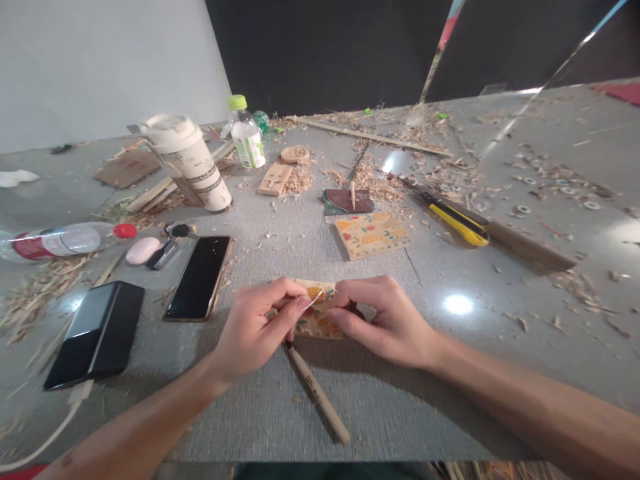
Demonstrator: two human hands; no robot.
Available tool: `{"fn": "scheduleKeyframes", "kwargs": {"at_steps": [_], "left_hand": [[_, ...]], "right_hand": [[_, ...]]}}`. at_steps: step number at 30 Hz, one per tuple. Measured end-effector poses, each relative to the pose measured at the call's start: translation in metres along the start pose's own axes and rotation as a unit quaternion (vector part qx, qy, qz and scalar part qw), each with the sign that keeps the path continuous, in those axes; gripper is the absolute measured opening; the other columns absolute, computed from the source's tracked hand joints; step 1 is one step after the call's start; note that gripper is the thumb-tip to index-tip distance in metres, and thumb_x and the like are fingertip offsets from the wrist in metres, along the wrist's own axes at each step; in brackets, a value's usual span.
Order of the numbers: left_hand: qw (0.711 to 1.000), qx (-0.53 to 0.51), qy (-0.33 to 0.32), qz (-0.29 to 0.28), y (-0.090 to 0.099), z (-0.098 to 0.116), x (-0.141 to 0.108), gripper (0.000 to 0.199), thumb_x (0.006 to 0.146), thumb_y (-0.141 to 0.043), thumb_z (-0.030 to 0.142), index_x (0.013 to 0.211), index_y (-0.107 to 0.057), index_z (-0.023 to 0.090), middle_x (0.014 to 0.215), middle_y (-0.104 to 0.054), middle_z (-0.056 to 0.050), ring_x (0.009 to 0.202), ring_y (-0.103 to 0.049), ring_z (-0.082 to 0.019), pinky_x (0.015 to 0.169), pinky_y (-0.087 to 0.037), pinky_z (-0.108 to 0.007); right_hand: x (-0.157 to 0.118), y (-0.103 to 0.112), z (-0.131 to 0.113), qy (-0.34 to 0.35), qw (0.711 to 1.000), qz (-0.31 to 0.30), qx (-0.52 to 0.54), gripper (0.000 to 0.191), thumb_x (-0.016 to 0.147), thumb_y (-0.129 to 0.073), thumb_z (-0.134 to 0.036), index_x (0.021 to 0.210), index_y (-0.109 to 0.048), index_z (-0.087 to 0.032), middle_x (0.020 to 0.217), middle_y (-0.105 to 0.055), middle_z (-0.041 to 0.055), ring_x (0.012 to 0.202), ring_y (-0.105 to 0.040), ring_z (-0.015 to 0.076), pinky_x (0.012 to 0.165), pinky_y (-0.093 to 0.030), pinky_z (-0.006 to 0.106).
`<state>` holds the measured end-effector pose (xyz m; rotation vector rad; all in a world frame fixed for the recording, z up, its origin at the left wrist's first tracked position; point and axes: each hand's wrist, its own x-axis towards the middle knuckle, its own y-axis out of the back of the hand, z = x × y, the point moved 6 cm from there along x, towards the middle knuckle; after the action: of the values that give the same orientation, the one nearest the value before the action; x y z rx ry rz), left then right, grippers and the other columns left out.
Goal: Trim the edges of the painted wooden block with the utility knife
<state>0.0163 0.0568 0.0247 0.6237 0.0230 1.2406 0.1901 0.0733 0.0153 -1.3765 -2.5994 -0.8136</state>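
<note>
A thin white string (314, 301) runs from the pinched thumb and forefinger of my left hand (257, 327) toward my right hand (387, 323). The right fingertips are also pressed together, with a short pale bit of string showing at them. Beneath both hands lies a small flat piece with a fruit and flower print (320, 329), partly covered by the fingers. A slim tool with a round wooden handle (320, 397) rests on the table below my left hand, its dark tip hidden near the fingers. Beyond the hands sits a second printed piece (373, 237).
A yellow utility knife (457, 223) and a long saw-like blade with a brown handle (530, 247) lie right. Left are a phone (199, 279), black device (95, 333), cup (193, 163) and bottles (247, 137). Wood shavings (300, 180) litter the grey table (270, 427).
</note>
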Motion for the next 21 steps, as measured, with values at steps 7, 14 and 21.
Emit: {"fn": "scheduleKeyframes", "kwargs": {"at_steps": [7, 14, 21], "left_hand": [[1.0, 0.018, 0.005, -0.018, -0.0018, 0.0026, 0.0009, 0.021, 0.104, -0.057, 0.021, 0.085, -0.067, 0.019, 0.053, -0.058, 0.006, 0.045, -0.054, -0.007, 0.046, -0.041, -0.016], [0.999, 0.029, -0.006, -0.033, -0.0042, 0.0029, 0.0, 0.019, 0.103, -0.058, 0.02, 0.086, -0.066, 0.018, 0.054, -0.06, 0.006, 0.043, -0.054, -0.006, 0.044, -0.038, -0.016], [0.998, 0.031, -0.014, -0.049, -0.0051, 0.0013, 0.0003, 0.02, 0.105, -0.056, 0.019, 0.089, -0.068, 0.018, 0.053, -0.059, 0.007, 0.045, -0.053, -0.006, 0.049, -0.041, -0.016]], "right_hand": [[-0.0006, 0.0025, -0.0025, 0.009, 1.0, 0.017, -0.006, 0.023, 0.102, -0.063, -0.028, 0.08, -0.065, -0.019, 0.065, -0.057, -0.0052, 0.057, -0.048, 0.0065, 0.055, -0.038, 0.021], [-0.0015, 0.0025, 0.0007, -0.008, 1.0, 0.025, -0.011, 0.018, 0.101, -0.062, -0.025, 0.085, -0.066, -0.019, 0.067, -0.06, -0.0049, 0.059, -0.051, 0.0068, 0.057, -0.04, 0.02], [-0.0006, 0.0045, -0.0001, -0.005, 0.999, 0.045, -0.023, 0.011, 0.102, -0.061, -0.024, 0.095, -0.068, -0.019, 0.072, -0.065, -0.0039, 0.061, -0.055, 0.0074, 0.058, -0.043, 0.021]]}}
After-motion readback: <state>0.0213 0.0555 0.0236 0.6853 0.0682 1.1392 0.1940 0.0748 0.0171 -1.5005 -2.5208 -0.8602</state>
